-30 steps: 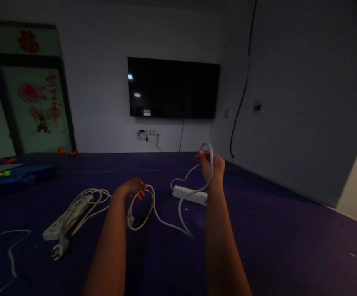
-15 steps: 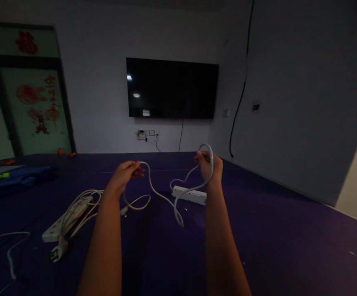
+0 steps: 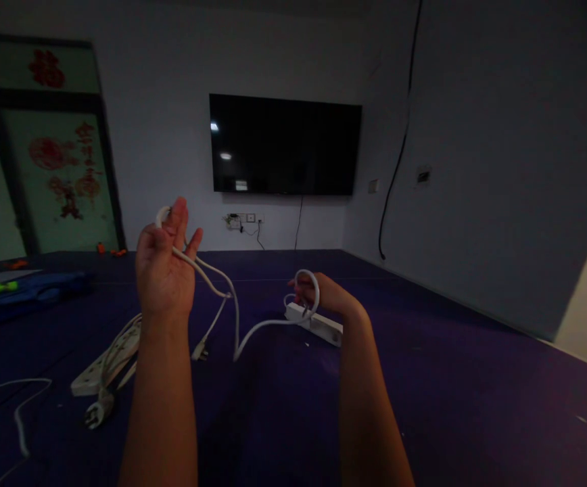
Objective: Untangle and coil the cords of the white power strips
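My left hand [image 3: 166, 270] is raised with its palm turned toward me, and a white power cord [image 3: 268, 323] runs round and between its partly curled fingers. Below it hangs the cord's plug [image 3: 201, 350], close to the purple floor. My right hand [image 3: 326, 294] is bent over the white power strip [image 3: 321, 326] that the cord belongs to, closed on a loop of the same cord. That loop stands up in front of the fingers and hides part of the grip. The fingertips are partly hidden.
Left of my forearm lies a second power strip [image 3: 90, 379] with its cord bundled and its plug [image 3: 98, 410] toward me. A thin white cable [image 3: 22, 426] is at the far left. Blue cloth [image 3: 44, 287] lies beyond. A television [image 3: 286, 145] hangs on the wall ahead.
My left hand has risen, moved left and turned palm toward me, carrying the cord up. My right hand has lowered leftward to the power strip, and its loop has become smaller.
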### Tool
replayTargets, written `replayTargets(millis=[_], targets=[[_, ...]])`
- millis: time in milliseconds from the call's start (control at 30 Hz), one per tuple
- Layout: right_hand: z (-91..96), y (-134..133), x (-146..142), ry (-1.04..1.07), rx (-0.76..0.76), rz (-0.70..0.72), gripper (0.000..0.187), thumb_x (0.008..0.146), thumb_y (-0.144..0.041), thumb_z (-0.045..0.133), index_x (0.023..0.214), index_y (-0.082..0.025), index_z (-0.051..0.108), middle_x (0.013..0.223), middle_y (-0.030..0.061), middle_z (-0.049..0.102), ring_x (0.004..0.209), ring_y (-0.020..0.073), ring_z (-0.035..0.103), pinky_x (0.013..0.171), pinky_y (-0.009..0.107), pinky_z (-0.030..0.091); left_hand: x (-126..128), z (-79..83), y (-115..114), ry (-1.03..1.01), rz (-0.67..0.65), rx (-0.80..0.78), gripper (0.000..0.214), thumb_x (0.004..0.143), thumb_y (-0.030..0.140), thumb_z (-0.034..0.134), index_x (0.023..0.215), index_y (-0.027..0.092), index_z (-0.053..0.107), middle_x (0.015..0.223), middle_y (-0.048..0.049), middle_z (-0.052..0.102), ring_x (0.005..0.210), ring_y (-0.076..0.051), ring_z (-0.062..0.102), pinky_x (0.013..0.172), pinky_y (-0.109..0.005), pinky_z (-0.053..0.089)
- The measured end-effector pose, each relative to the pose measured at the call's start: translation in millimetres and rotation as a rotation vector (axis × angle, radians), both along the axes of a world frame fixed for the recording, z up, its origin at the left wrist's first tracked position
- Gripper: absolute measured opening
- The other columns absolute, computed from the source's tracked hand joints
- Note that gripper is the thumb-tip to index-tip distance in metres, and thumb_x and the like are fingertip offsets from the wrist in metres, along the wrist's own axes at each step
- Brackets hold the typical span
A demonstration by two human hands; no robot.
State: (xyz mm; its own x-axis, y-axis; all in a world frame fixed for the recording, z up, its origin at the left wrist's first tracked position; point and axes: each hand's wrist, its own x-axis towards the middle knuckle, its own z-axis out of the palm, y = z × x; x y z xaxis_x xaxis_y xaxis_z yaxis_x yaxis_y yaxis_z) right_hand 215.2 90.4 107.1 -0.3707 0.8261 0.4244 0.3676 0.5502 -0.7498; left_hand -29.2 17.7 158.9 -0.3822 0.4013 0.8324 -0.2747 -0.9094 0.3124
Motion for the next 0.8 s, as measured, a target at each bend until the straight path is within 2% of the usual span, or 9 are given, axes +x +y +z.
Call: replayTargets(millis=[100,167,300,367,433,500,600,700,800], targets=[[2.0,-10.6,5.7,-0.094,-0.066,0.118,0.037,0.057,-0.004,0.059,0.088,-0.019,0.071,0.070,0.0019,0.070,0.057,0.0131,0.063,0.051,0.023,0.049,-0.9,2.6,-7.6,0.053,0.042,-0.020,0.019,0.077,0.040,0.060,0.070,0.024,0.055,0.119,-0.0020,0.062,0.122,-0.022,0.045,0.093,-0.037,0.043],[7.1,-19.4,8.4,-0.062,-0.041,0.147,0.044,0.054,-0.001,0.059,0.091,-0.021,0.071,0.079,0.0033,0.072,0.068,0.0159,0.066,0.060,0.027,0.053,-0.8,4.3,-12.4,0.046,0.016,0.005,0.019,0.076,0.037,0.062,0.068,0.022,0.055,0.113,-0.0038,0.064,0.119,-0.023,0.049,0.091,-0.038,0.044],[22.2,-37.3,-1.1,-0.021,0.099,0.145,0.034,0.068,-0.016,0.061,0.101,-0.022,0.068,0.096,0.0043,0.070,0.086,0.0175,0.065,0.078,0.034,0.051,0.5,7.6,-23.0,0.037,-0.062,0.057,0.017,0.077,0.032,0.063,0.069,0.018,0.058,0.105,-0.0053,0.067,0.116,-0.025,0.051,0.090,-0.041,0.046],[25.9,-40.0,-16.1,-0.083,0.149,0.144,0.029,0.076,-0.027,0.057,0.102,-0.021,0.068,0.097,0.0042,0.070,0.086,0.0169,0.064,0.079,0.033,0.049,2.2,9.2,-28.9,0.051,-0.083,0.067,0.017,0.077,0.031,0.063,0.069,0.017,0.058,0.104,-0.0050,0.067,0.115,-0.026,0.052,0.089,-0.041,0.046],[23.0,-35.6,-36.7,-0.151,0.158,0.180,0.028,0.078,-0.036,0.056,0.096,-0.020,0.069,0.091,0.0029,0.071,0.080,0.0162,0.064,0.073,0.030,0.049,4.7,10.6,-34.5,0.059,-0.092,0.087,0.016,0.077,0.031,0.063,0.069,0.018,0.059,0.103,-0.0043,0.068,0.116,-0.026,0.051,0.090,-0.042,0.046],[13.4,-25.8,-60.2,-0.290,0.082,0.250,0.033,0.079,-0.045,0.054,0.083,-0.017,0.071,0.075,0.0011,0.070,0.069,0.0142,0.063,0.062,0.024,0.047,7.9,11.7,-39.4,0.064,-0.089,0.111,0.014,0.077,0.030,0.064,0.069,0.018,0.060,0.105,-0.0039,0.067,0.116,-0.026,0.051,0.090,-0.041,0.046],[-7.9,-9.6,-94.1,-0.456,-0.196,0.361,0.037,0.076,-0.049,0.056,0.068,-0.014,0.067,0.059,-0.0001,0.064,0.057,0.0108,0.060,0.050,0.019,0.043,12.7,12.5,-45.3,0.069,-0.085,0.135,0.014,0.076,0.031,0.064,0.070,0.019,0.060,0.110,-0.0037,0.065,0.120,-0.025,0.048,0.090,-0.040,0.047],[-26.9,-0.9,-119.5,-0.367,-0.433,0.574,0.025,0.073,-0.040,0.064,0.073,-0.015,0.065,0.065,-0.0010,0.066,0.061,0.0090,0.062,0.054,0.017,0.046,16.9,12.9,-50.0,0.067,-0.095,0.145,0.015,0.075,0.031,0.065,0.069,0.019,0.060,0.112,-0.0037,0.064,0.122,-0.024,0.045,0.090,-0.037,0.048],[-35.9,-0.1,-133.0,-0.197,-0.498,0.688,0.024,0.072,-0.038,0.066,0.075,-0.014,0.064,0.069,-0.0001,0.067,0.063,0.0091,0.063,0.057,0.017,0.047,20.1,13.9,-53.4,0.084,-0.113,0.138,0.015,0.072,0.030,0.068,0.069,0.018,0.060,0.109,-0.0050,0.065,0.122,-0.026,0.045,0.089,-0.038,0.048]])
